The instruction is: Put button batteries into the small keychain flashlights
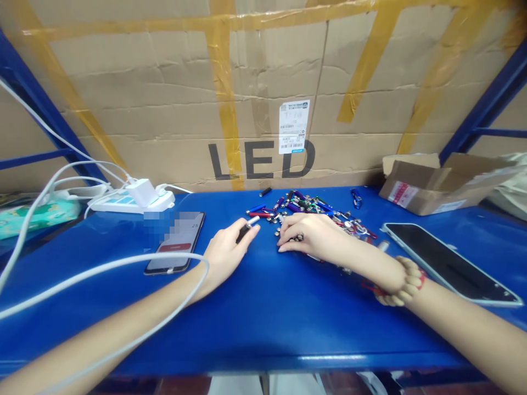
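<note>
Two bare hands are ours, over a blue table (263, 323). Our left hand (225, 247) pinches a small black tube (242, 234) with a silvery end, thumb and fingers closed around it. Our right hand (310, 233) bends down at the near side of a pile of colourful tubes and metal bits (294, 207) — fingertips close together, though we cannot tell whether they grip anything. Behind stands cardboard (164, 82) marked "LED".

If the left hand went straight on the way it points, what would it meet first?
Probably the red tube at the left edge of the pile of small parts, just beyond the left hand's held piece; depth is uncertain.
</note>
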Motion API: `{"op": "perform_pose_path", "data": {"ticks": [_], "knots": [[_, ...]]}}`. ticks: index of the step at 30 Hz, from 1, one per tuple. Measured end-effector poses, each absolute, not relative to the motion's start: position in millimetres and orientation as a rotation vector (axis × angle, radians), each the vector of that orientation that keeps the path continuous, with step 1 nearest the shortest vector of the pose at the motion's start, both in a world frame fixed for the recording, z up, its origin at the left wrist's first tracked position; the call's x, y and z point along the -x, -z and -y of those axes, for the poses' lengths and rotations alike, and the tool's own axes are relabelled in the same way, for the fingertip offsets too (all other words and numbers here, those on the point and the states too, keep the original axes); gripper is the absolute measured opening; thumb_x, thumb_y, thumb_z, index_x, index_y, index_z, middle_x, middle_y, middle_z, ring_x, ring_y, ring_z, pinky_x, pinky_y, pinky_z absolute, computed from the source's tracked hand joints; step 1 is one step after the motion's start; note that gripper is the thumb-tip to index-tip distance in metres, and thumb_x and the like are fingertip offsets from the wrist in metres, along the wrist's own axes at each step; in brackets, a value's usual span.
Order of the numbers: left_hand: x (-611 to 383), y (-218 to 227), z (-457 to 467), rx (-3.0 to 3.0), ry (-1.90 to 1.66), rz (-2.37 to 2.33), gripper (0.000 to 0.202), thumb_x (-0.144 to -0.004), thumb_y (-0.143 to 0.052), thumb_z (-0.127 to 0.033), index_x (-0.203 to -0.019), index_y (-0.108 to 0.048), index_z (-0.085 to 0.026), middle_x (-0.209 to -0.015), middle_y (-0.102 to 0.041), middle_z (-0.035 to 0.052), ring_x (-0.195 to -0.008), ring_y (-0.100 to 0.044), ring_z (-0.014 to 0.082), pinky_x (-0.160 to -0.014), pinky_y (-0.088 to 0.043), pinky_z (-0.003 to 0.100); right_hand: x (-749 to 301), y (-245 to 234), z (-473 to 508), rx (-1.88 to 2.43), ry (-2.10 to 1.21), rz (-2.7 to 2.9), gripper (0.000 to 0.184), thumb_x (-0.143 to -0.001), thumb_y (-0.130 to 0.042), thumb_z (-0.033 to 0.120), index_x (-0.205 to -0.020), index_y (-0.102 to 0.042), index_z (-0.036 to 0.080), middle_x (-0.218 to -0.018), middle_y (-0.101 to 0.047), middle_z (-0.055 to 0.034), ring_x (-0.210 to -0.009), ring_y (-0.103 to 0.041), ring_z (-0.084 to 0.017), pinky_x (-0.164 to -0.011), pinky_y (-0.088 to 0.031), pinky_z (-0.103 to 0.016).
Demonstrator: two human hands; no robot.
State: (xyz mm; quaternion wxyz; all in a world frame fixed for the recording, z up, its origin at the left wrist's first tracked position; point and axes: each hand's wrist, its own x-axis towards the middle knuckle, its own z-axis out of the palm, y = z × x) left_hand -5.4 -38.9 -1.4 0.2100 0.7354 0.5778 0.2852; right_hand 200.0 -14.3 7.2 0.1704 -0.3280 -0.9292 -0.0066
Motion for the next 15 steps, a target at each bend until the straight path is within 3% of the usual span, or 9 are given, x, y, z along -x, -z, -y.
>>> {"op": "perform_pose_path", "data": {"ticks": [6, 15], "knots": [[16, -1, 29, -1.983, -1.008, -1.631, 0.026, -0.089, -0.033, -0.045, -0.079, -0.042, -0.022, -0.068, -0.053, -0.0032, -0.066, -0.051, 0.0141, -0.063, -0.036, 0.024, -196, 0, 15, 0.956, 0.069, 2.493, 0.012, -0.080, -0.062, 0.030, -0.077, -0.071, 0.024, -0.080, -0.071, 0.0011, -0.076, -0.064, -0.014, -0.062, -0.042, -0.022], [8, 4, 38, -2.234, -0.811, -1.194, 0.016, -0.090, -0.030, -0.030, -0.092, -0.043, -0.021, -0.074, -0.049, -0.0019, -0.066, -0.048, 0.0127, -0.066, -0.038, 0.025, -176, -10, 40, 0.839, -0.180, 1.883, 0.009, -0.078, -0.063, 0.025, -0.080, -0.071, 0.021, -0.080, -0.072, -0.0012, -0.071, -0.067, -0.015, -0.066, -0.051, -0.024]]}}
